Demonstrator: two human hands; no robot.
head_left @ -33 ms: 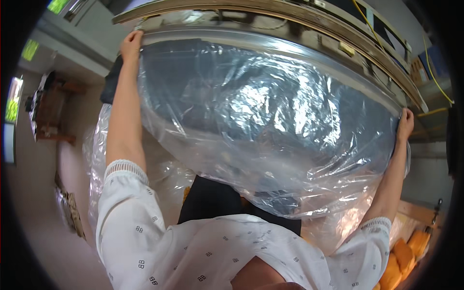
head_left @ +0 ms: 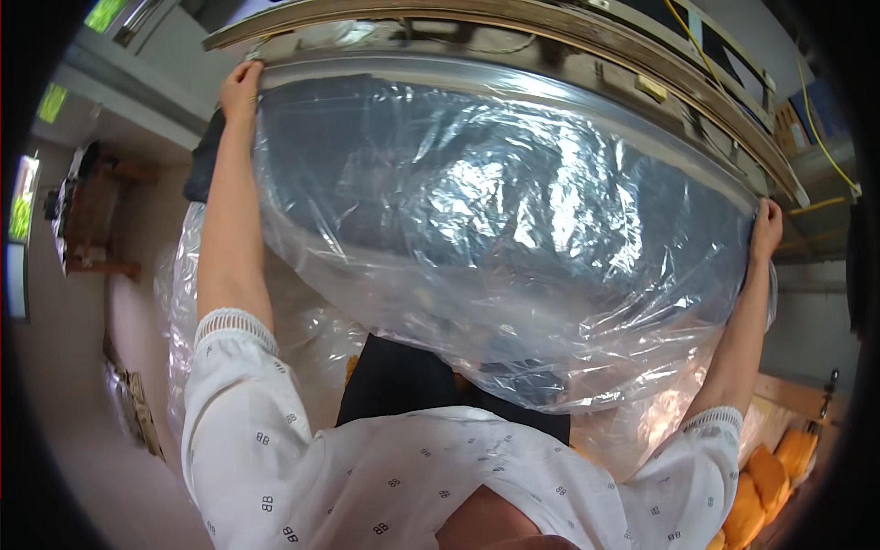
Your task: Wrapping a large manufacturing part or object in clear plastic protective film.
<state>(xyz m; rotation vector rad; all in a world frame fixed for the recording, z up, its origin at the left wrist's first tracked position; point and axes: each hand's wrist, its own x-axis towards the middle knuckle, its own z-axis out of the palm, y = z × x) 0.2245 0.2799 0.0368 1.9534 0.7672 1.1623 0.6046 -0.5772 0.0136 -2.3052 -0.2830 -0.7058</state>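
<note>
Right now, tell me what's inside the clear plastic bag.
Through the bag shows a large dark blue-grey mass, likely fabric. Glare and wrinkles hide its detail. The left hand and right hand grip the bag's ends.

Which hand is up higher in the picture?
The left hand is higher. It grips the clear plastic sheet at its top corner by the metal rail, while the right hand holds the sheet's other edge much lower down.
</note>
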